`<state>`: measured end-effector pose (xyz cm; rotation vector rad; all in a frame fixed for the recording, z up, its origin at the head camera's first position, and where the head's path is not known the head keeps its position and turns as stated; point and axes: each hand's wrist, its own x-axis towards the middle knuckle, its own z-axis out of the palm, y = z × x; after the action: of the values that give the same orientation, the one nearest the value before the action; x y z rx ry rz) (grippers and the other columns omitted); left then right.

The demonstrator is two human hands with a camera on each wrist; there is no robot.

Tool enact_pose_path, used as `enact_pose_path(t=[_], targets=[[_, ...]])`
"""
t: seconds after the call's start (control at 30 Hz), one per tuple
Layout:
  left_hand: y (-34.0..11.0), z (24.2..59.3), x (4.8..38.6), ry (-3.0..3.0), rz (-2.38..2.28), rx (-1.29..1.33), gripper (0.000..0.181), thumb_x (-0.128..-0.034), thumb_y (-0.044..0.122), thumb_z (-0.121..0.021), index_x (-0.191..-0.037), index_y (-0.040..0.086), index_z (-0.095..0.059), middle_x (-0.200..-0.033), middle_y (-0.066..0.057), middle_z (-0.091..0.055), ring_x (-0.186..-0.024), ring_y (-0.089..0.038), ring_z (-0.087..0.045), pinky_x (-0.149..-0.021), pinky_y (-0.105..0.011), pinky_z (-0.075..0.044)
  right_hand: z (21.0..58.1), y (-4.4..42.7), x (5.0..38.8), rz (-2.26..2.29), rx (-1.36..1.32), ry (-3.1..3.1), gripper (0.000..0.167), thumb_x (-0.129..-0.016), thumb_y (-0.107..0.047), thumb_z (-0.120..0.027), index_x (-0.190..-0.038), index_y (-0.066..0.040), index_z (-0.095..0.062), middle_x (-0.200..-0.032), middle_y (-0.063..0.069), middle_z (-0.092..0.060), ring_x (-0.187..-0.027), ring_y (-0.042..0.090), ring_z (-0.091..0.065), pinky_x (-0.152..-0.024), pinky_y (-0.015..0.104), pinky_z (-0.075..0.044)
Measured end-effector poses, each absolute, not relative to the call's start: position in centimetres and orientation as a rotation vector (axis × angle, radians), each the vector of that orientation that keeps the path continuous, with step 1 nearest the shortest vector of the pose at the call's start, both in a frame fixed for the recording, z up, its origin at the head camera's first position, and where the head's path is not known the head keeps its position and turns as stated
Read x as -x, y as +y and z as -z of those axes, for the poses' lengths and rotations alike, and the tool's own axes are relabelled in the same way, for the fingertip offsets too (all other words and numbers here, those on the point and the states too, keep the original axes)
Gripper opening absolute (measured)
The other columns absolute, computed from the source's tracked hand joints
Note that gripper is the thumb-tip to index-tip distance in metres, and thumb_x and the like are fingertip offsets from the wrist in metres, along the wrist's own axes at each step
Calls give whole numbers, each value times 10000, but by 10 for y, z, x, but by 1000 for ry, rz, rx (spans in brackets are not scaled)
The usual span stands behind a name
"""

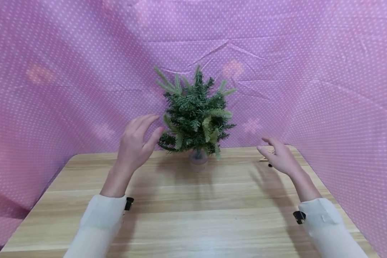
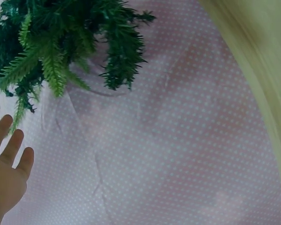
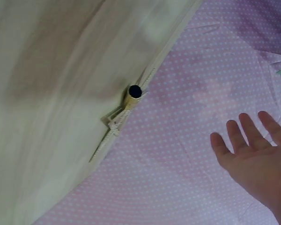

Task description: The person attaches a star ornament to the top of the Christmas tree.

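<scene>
A small artificial Christmas tree [image 1: 196, 107] stands upright at the back of the table, its short pale base [image 1: 198, 161] on the wood. My left hand [image 1: 133, 143] is raised just left of its branches, fingers relaxed and holding nothing; whether the fingertips touch the needles I cannot tell. In the left wrist view that hand [image 2: 7, 173] shows spread fingers below the tree [image 2: 56, 47]. Over on the right, my right hand [image 1: 282, 157] hovers above a gold star ornament [image 3: 113, 124], which has a short tube with a dark opening [image 3: 135, 91]. The right hand [image 3: 257, 164] holds nothing.
The light wood table [image 1: 193, 211] has rounded back corners. Pink-purple dotted cloth [image 1: 84, 89] hangs behind it and on both sides. A black device [image 1: 129, 203] sits at the left cuff, and another [image 1: 299, 217] at the right.
</scene>
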<state>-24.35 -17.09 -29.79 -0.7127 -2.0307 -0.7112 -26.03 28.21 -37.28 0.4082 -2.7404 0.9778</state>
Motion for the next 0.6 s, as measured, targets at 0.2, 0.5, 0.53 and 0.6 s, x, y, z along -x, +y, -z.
enact_pose_path(t=[0.2,0.5,0.53,0.6], targets=[[-161,288,244,-2000,746,759,619,-1033,552,-469,-1299,27,-659,-1319,-157,-652,-1252,-338,-570,-1118,-463,-399,379,289,262,-1010,-412,-2726,609,-1064,-363,-523,-1495,53,-412,-1471,317,-445,-1270,513,-485,-982,654,-449],[-144,271,246,-1964,720,805,612,-1038,530,-466,-1319,17,-647,-1366,-140,-628,-1294,-312,-544,-1141,-433,-376,385,299,268,-1028,-394,-2753,623,-1071,-391,-499,-1494,57,-410,-1479,328,-429,-1354,520,-397,-1064,686,-356],[-142,269,246,-1963,718,809,618,-1038,533,-465,-1318,13,-646,-1366,-145,-627,-1297,-311,-542,-1144,-432,-373,386,301,269,-1035,-387,-2759,632,-1070,-401,-496,-1498,55,-407,-1485,326,-425,-1361,521,-389,-1072,688,-344],[-138,267,246,-1967,713,809,620,-1036,534,-466,-1322,13,-642,-1374,-150,-620,-1311,-300,-534,-1151,-434,-365,389,304,270,-1043,-372,-2772,649,-1069,-417,-491,-1504,55,-397,-1491,329,-417,-1374,525,-371,-1088,692,-318]])
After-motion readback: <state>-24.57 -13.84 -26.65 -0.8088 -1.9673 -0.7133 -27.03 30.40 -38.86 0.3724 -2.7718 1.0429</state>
